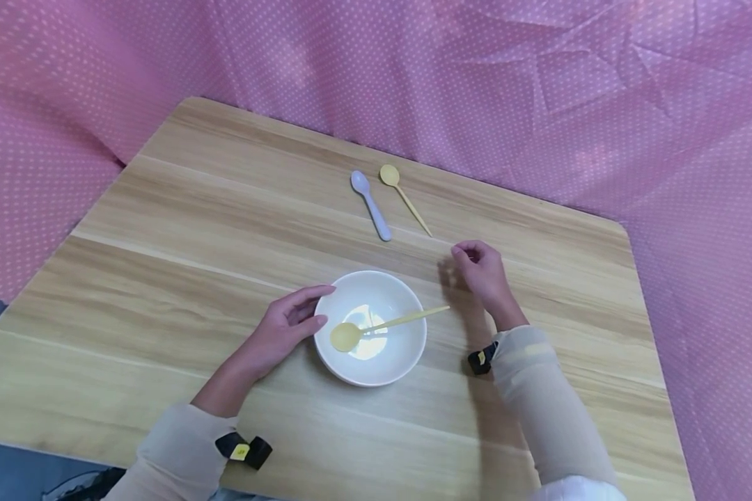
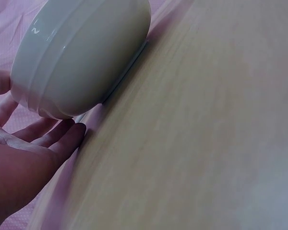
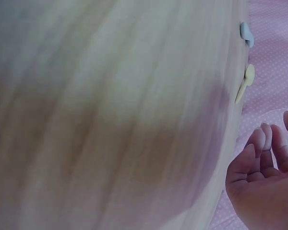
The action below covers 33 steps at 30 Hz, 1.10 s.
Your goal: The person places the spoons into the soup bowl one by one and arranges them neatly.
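A white bowl (image 1: 407, 351) sits on the table, holding a yellow spoon (image 1: 346, 337) whose handle reaches out over the right rim. My left hand (image 1: 282, 327) rests against the bowl's left side, thumb and index fingertip at the rim. From the left wrist, the other fingers stretch along the outside of the bowl (image 2: 91, 52). To the right of the bowl, my right hand (image 1: 484, 273) hovers above the table with loosely bent fingers and nothing in them. A gap shows between thumb and fingers (image 3: 264, 139) in the right wrist view.
Beyond the bowl lie a light purple spoon (image 1: 372, 209) and a second yellow spoon (image 1: 407, 198), side by side on the wooden table (image 1: 225, 209). A pink dotted cloth (image 1: 413, 76) hangs behind the table and along its sides.
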Each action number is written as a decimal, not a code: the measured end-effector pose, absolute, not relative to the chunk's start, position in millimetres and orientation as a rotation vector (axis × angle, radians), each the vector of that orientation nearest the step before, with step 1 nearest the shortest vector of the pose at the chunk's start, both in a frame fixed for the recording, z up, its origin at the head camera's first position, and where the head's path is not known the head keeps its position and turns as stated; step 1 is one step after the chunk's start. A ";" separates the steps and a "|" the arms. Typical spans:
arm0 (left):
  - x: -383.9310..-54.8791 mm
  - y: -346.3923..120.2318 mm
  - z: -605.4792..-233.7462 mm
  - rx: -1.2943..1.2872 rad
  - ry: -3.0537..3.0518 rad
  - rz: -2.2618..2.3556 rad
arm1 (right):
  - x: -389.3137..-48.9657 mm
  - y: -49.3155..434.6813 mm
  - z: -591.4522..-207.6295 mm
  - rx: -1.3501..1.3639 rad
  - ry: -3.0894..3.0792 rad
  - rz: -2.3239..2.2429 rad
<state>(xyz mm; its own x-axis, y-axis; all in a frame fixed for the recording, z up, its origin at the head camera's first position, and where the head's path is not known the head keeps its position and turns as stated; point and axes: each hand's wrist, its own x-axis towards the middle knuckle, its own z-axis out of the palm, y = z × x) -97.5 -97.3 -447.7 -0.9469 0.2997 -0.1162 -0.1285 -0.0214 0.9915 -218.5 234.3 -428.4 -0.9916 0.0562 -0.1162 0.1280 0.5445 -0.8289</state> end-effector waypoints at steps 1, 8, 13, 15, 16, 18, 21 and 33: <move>-97.6 -97.4 -447.6 0.176 1.964 2.042 | -220.0 233.6 -428.5 0.146 2.711 -1.423; -98.2 -99.0 -447.0 0.183 1.958 2.045 | -233.1 223.9 -429.3 0.096 2.741 -1.297; -98.5 -99.3 -446.9 0.176 1.953 2.048 | -242.6 217.0 -427.2 0.086 2.719 -1.245; -98.1 -99.6 -446.7 0.162 1.948 2.046 | -246.1 215.4 -426.3 0.072 2.710 -1.230; -97.8 -99.8 -446.3 0.160 1.944 2.045 | -247.8 214.9 -426.0 0.066 2.710 -1.220; -97.2 -100.0 -445.8 0.158 1.936 2.042 | -250.8 214.4 -425.8 0.059 2.708 -1.199; -96.7 -99.1 -445.6 0.167 1.929 2.041 | -254.7 214.4 -428.1 0.059 2.710 -1.175; -94.7 -101.6 -446.9 0.153 1.974 1.994 | -267.0 206.4 -436.2 0.034 2.702 -1.130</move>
